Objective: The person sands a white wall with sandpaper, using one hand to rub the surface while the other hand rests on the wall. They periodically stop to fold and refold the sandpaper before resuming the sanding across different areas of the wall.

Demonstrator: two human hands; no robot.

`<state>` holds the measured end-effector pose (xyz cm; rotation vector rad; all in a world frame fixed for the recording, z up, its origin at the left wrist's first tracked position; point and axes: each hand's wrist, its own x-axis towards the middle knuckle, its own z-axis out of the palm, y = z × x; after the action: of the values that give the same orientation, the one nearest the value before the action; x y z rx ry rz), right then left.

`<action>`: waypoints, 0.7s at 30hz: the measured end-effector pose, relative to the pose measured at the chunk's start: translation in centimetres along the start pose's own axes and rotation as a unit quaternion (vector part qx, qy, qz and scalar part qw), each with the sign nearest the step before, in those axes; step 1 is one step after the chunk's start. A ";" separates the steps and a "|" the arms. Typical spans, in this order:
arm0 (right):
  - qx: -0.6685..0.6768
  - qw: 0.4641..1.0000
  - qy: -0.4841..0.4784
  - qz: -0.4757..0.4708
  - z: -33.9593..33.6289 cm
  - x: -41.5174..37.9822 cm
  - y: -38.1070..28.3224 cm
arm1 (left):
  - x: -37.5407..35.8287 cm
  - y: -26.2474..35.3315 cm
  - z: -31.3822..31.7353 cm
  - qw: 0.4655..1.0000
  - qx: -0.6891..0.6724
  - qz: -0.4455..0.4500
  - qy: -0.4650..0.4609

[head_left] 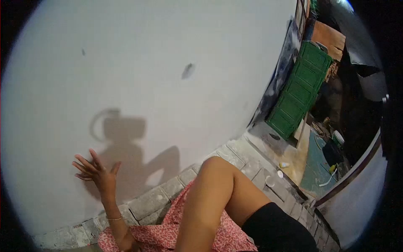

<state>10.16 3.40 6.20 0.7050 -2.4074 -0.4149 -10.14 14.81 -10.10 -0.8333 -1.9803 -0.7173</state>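
My left hand [98, 172] is raised in front of a pale wall [218, 54], fingers spread and thumb apart. Nothing is in it, and a thin bracelet [114, 219] circles the wrist below. Pink patterned cloth [159, 236] lies behind the left forearm. A bare limb [210, 197], sharply bent, rises through the lower middle and meets a black garment [281, 229] at the right. My right hand is outside the picture. On the wall falls a shadow [126, 138] of a head and a bent limb, close beside the left hand.
Grey pavers [151, 206] run along the wall's foot. At the upper right leans a green panelled board [300, 90]. Below it, a round white item [270, 181] sits on the paving, and a dark container [332, 152] stands among assorted clutter. Another white wall [357, 210] edges the lower right.
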 end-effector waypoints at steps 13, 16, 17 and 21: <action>0.038 0.995 0.036 0.086 -1.7 2.1 2.7 | 0.1 -0.2 0.3 0.999 -0.037 -0.004 -0.009; 0.041 0.996 0.029 0.076 -1.4 1.9 1.8 | 0.0 -0.3 0.5 0.999 -0.036 0.001 0.000; 0.043 0.996 0.027 0.075 -1.2 1.9 1.6 | 0.0 -0.3 0.4 0.999 -0.035 0.002 0.001; 0.046 0.996 0.024 0.068 -0.6 1.5 1.1 | 0.0 -0.2 0.5 0.999 -0.047 -0.007 -0.003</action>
<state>9.10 3.34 7.86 0.5791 -2.4238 -0.2303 -10.53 15.06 -10.31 -0.8793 -1.9724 -0.8210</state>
